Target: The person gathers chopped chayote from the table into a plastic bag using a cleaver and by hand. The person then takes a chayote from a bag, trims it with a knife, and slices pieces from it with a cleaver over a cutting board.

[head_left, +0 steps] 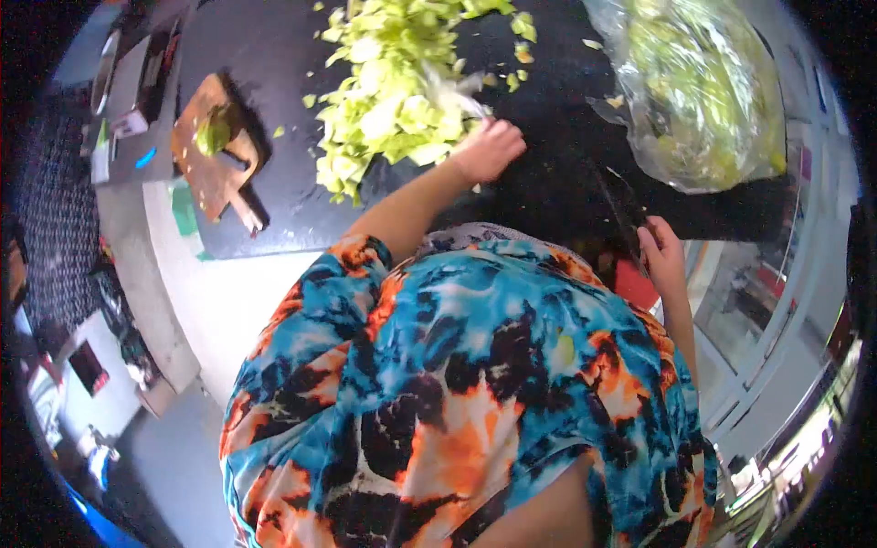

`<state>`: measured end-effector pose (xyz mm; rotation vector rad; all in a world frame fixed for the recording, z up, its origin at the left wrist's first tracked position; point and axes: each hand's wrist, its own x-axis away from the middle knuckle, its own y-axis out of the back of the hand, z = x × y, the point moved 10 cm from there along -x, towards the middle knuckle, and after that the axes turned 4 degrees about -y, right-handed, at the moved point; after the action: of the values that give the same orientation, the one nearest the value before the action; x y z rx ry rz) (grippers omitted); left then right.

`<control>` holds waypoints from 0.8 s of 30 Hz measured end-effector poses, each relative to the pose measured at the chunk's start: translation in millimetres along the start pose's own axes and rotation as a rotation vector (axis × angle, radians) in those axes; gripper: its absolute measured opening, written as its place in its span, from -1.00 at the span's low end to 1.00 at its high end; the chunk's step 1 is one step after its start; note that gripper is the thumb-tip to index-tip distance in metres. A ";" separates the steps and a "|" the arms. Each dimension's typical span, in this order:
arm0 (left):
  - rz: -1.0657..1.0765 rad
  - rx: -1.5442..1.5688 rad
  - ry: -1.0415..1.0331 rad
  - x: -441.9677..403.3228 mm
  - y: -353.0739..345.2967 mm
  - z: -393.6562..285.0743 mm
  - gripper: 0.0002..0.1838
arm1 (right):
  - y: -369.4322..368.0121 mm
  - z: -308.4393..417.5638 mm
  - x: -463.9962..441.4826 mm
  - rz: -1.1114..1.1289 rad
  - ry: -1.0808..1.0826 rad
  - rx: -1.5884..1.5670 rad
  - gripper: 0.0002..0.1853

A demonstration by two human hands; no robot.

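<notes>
My left hand (491, 149) is closed at the lower right edge of a large pile of chopped pale-green leaves (393, 91). A thin whitish, translucent piece (452, 91) reaches from its fingertips over the pile; I cannot make out what it is. My right hand (664, 253) is at the table's near edge, closed around a knife (624, 206). The knife's dark blade points up and to the left, away from my body, and is hard to see against the black tabletop.
A clear plastic bag (703, 100) full of green pieces sits at the right on the black table (548, 196). On the left lies a wooden cutting board (196, 173) with a round green vegetable (214, 135). Small scraps are scattered about. A grey rail (776, 338) runs at the right.
</notes>
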<state>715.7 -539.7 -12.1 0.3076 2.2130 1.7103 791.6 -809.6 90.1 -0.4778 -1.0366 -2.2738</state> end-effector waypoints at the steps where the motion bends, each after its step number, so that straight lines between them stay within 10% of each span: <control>1: 0.019 -0.067 0.051 11.9 5.7 18.6 -0.70 | -5.2 9.6 -4.6 0.024 -0.024 -0.003 -0.71; 6: -0.192 -0.037 0.112 91.5 76.3 38.4 -0.68 | -29.9 59.3 -31.6 0.067 0.078 -0.044 -0.76; 14: -0.573 -0.084 1.198 353.5 97.8 86.5 -0.14 | -46.8 68.8 -72.2 0.072 0.037 -0.141 -0.73; 24: -0.515 0.225 0.939 224.6 89.1 149.5 -0.11 | -103.0 125.3 -107.8 0.059 -0.052 -0.406 -0.75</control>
<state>562.9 -301.3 12.1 -1.1464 2.7213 1.4399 817.3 -620.0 54.0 -0.7244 -0.5697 -2.4326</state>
